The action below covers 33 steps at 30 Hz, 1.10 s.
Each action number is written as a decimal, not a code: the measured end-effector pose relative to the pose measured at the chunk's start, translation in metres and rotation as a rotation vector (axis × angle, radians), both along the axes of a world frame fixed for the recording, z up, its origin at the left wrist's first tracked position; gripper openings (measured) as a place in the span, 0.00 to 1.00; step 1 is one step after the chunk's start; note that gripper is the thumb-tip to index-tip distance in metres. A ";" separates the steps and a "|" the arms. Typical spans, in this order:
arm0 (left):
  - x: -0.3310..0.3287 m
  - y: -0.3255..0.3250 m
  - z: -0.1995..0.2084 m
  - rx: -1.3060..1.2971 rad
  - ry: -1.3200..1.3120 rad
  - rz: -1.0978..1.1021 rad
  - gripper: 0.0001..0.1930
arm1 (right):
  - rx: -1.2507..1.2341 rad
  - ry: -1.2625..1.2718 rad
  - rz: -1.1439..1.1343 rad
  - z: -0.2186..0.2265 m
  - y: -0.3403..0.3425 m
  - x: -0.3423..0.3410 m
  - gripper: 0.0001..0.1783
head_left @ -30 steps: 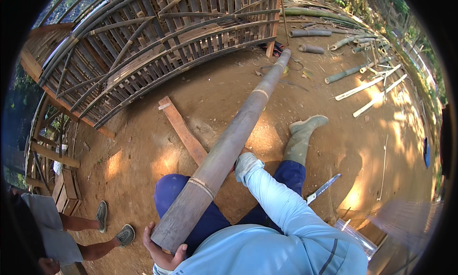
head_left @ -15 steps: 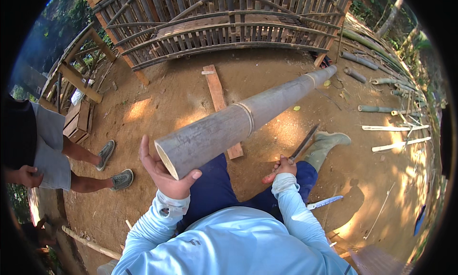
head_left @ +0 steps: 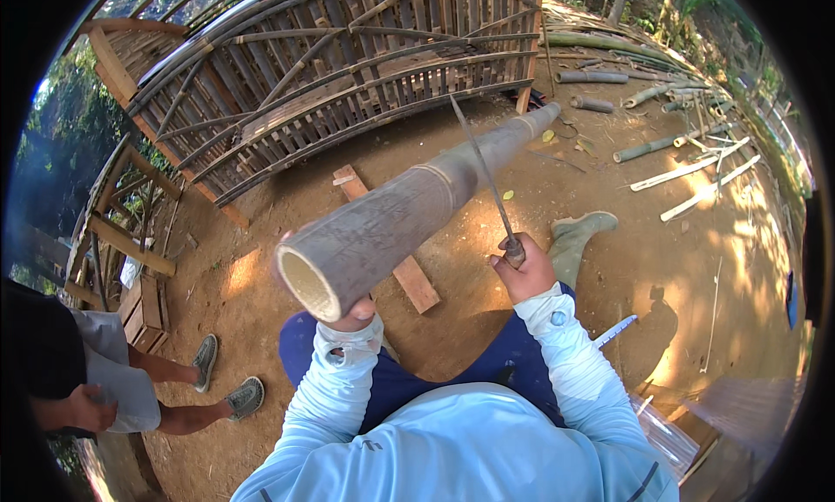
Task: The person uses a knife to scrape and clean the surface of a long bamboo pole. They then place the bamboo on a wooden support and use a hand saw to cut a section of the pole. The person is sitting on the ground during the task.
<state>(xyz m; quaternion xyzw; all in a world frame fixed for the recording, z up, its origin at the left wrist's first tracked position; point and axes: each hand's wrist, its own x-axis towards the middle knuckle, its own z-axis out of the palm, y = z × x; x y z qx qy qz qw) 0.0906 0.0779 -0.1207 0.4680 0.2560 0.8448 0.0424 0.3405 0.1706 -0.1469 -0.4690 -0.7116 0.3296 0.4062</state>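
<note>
A thick grey-brown bamboo pole [head_left: 374,228] slants from in front of me toward the far right, its hollow cut end facing me. My left hand [head_left: 355,316] is closed around the underside near that end. The pole hides most of its fingers. My right hand [head_left: 529,276] grips the handle of a long, narrow-bladed knife [head_left: 492,189] and holds it upright. In the view its dark blade crosses the pole's middle; whether they touch, I cannot tell.
A wooden plank [head_left: 416,284] lies on the dirt beneath the pole. Ahead stands a slatted bamboo structure [head_left: 348,93]. Cut bamboo lengths [head_left: 644,154] lie at far right. A person [head_left: 122,345] stands at left. A blue-and-white blade [head_left: 616,330] lies by my right forearm.
My right hand has raised the knife from low beside my leg to upright. My left hand has shifted underneath the pole's near end. The view has turned, swinging the surroundings.
</note>
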 end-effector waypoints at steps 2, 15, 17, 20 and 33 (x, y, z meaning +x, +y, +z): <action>0.007 -0.011 -0.004 -0.043 0.075 0.104 0.65 | 0.118 -0.008 0.040 -0.001 -0.005 -0.015 0.14; 0.019 -0.028 0.012 -0.187 -0.270 0.040 0.54 | -0.434 0.572 0.164 0.032 -0.021 -0.103 0.15; 0.006 -0.029 0.011 -0.234 -0.181 0.038 0.51 | -0.431 0.532 0.200 0.031 -0.022 -0.108 0.15; 0.001 -0.030 0.012 -0.232 -0.238 -0.040 0.51 | -0.415 0.472 0.249 0.020 -0.020 -0.109 0.15; -0.015 -0.031 0.014 -0.295 -0.120 0.128 0.55 | -0.545 0.846 0.245 0.038 -0.035 -0.148 0.23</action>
